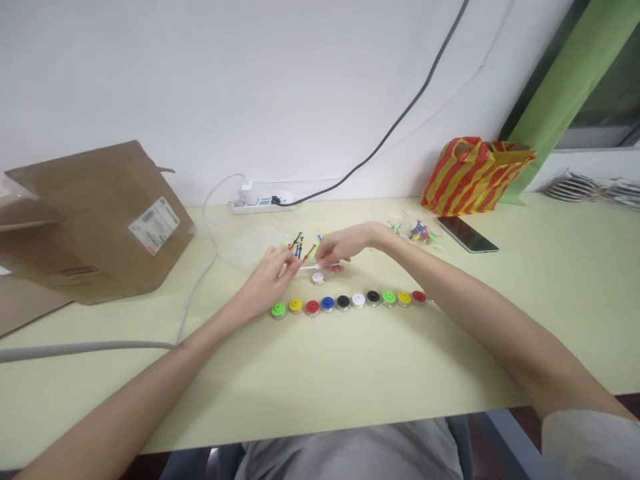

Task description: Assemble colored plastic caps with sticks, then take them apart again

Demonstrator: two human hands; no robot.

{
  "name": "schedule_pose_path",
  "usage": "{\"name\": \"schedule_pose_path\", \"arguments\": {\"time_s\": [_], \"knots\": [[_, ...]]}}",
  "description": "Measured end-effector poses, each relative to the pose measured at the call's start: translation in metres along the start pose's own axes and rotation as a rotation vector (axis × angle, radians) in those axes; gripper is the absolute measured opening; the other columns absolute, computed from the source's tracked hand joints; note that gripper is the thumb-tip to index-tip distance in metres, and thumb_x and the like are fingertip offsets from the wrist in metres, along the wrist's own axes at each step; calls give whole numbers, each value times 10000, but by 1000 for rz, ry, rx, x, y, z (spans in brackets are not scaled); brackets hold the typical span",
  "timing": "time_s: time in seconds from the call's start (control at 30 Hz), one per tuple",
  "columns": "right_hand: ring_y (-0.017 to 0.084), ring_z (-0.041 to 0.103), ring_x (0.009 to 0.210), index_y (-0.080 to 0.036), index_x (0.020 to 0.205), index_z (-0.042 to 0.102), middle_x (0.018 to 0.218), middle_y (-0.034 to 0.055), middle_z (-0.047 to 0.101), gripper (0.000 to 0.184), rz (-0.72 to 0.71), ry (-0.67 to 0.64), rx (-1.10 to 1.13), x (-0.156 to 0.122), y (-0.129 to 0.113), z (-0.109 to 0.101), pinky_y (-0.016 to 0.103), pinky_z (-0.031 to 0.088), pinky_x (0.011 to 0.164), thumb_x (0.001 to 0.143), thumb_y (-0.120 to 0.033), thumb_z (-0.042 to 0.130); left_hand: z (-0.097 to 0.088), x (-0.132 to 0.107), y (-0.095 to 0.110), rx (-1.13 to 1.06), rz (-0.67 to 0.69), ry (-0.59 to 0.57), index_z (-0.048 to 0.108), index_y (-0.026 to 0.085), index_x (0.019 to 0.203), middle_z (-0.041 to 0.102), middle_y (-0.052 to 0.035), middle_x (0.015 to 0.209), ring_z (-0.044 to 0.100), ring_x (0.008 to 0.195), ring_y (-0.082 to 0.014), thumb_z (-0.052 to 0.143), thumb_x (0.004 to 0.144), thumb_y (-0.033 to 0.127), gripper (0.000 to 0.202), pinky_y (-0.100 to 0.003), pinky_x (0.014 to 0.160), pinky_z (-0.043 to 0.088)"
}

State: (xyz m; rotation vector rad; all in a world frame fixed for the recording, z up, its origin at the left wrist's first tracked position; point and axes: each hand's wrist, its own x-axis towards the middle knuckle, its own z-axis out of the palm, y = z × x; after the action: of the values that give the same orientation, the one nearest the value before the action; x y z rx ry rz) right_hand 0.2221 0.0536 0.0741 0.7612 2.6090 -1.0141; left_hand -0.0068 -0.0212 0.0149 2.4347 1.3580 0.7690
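My left hand pinches one end of a thin white plastic stick. At the other end, the fingers of my right hand are closed on the same stick. Just below it on the table sits a white round capped piece with a clear base. Nearer to me runs a row of similar round pieces in several colours, among them a blue one and a red one. Behind my hands lie small coloured plastic sticks, partly hidden by my fingers.
A cardboard box stands at the left, beside a grey cable. A power strip lies along the wall. To the right are more coloured sticks, a phone and a striped bag on the table.
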Motion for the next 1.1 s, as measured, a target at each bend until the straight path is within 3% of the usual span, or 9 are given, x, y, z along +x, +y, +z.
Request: {"name": "schedule_pose_path", "arguments": {"time_s": [0.23,0.37,0.63,0.97,1.1], "knots": [[141,593,718,-157,715,576,697,14,647,187,123,-68,0,9,-1,5,262,413,688,891,-144,515,7,-1,-8,38,62,23,546,209,737,597,-89,1223,469,1238,-273,485,998,384,320,-459,1058,439],[145,566,681,-162,688,575,674,10,637,182,118,-50,4,9,-5,7,271,408,666,865,-158,530,10,-1,-12,40,54,19,562,208,739,570,-84,1337,427,1346,-283,493,988,370,305,-490,1129,404],[139,501,601,-159,606,552,601,9,590,200,150,-56,2,14,-8,9,280,402,618,800,-123,519,9,0,-10,88,33,-47,514,208,712,581,-85,1362,378,1425,-319,486,984,362,314,-550,1158,372],[131,449,577,-165,586,531,592,11,566,229,121,7,-38,11,-14,10,290,354,606,813,-147,515,11,2,-18,76,33,2,568,217,810,581,-106,1333,399,1406,-307,450,1004,366,271,-545,1154,385],[137,443,581,-172,563,508,596,15,558,241,161,25,-61,12,-16,11,304,346,614,804,-161,519,12,2,-18,115,29,-4,547,211,770,572,-111,1340,397,1410,-320,467,999,363,287,-564,1148,387]]}}
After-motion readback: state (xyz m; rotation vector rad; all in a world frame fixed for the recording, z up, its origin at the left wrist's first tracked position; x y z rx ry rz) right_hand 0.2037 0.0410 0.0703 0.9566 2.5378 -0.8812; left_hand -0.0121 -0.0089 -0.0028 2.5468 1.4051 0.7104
